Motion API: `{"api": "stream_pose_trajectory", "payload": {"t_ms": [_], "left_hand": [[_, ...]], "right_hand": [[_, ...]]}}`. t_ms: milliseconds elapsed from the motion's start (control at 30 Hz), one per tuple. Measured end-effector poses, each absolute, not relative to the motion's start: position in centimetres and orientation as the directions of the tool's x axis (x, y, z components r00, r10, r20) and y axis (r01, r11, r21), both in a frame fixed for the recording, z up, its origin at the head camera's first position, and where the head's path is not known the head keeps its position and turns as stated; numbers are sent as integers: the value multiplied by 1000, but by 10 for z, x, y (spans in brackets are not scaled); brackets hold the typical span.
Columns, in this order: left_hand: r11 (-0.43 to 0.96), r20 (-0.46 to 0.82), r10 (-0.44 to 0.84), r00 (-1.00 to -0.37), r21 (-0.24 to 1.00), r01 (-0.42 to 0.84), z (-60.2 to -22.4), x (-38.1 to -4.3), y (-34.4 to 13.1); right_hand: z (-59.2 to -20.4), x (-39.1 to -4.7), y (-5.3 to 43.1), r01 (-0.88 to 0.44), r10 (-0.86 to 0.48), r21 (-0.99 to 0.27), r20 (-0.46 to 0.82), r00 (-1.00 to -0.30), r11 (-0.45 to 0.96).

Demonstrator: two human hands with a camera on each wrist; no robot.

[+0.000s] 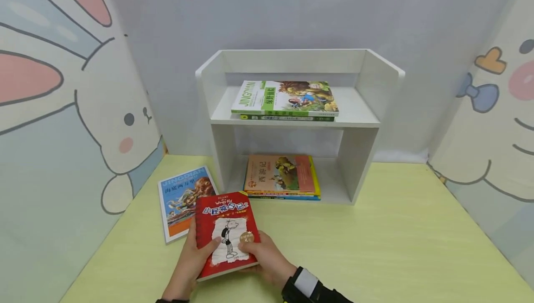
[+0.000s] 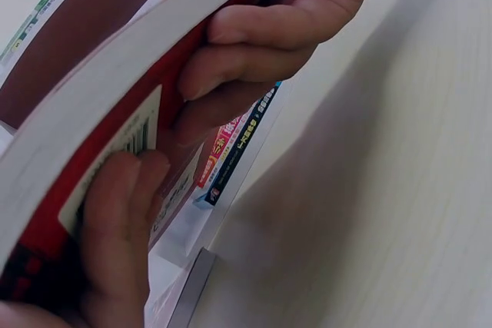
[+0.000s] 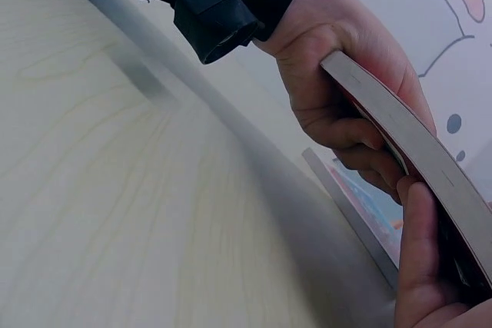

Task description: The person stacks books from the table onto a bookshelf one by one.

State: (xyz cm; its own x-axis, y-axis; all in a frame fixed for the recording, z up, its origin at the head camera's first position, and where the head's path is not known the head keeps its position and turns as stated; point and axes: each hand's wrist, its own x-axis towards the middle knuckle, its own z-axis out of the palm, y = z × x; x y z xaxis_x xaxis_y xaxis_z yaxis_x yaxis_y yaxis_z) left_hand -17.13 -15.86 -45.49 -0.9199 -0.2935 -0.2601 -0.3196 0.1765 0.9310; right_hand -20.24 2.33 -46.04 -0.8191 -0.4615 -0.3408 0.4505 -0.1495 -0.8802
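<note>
A red paperback book (image 1: 227,233) with a cartoon figure on its cover is held up over the front of the table. My left hand (image 1: 192,256) grips its left side, thumb on the cover. On the right edge my right hand (image 1: 267,256) holds it the same way, fingers curled under the back. Both wrist views show the fingers behind the book, and a barcode label (image 2: 138,136) on its back cover appears in the left one. Behind and left of it, a blue-covered book (image 1: 183,196) lies on the table, partly overlapped by the red one in the head view.
A white two-tier shelf (image 1: 367,154) stands at the back of the pale green table (image 1: 396,243). Its upper tier bears a white-and-green book (image 1: 288,99) on another. Below lies an orange-brown book (image 1: 275,173) atop others. Rabbit-printed panels (image 1: 125,145) flank the table.
</note>
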Motion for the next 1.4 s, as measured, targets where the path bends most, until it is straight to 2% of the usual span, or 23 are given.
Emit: {"api": "stream_pose_trajectory", "payload": {"t_ms": [333, 1400], "left_hand": [[214, -225, -254, -941, 935, -282, -452, -181, -142], [190, -158, -144, -977, 964, -184, -452, -211, -101]], "right_hand": [[-455, -203, 41, 437, -415, -888, -347, -841, -142], [-454, -208, 83, 386, -351, -900, -301, -886, -202]]}}
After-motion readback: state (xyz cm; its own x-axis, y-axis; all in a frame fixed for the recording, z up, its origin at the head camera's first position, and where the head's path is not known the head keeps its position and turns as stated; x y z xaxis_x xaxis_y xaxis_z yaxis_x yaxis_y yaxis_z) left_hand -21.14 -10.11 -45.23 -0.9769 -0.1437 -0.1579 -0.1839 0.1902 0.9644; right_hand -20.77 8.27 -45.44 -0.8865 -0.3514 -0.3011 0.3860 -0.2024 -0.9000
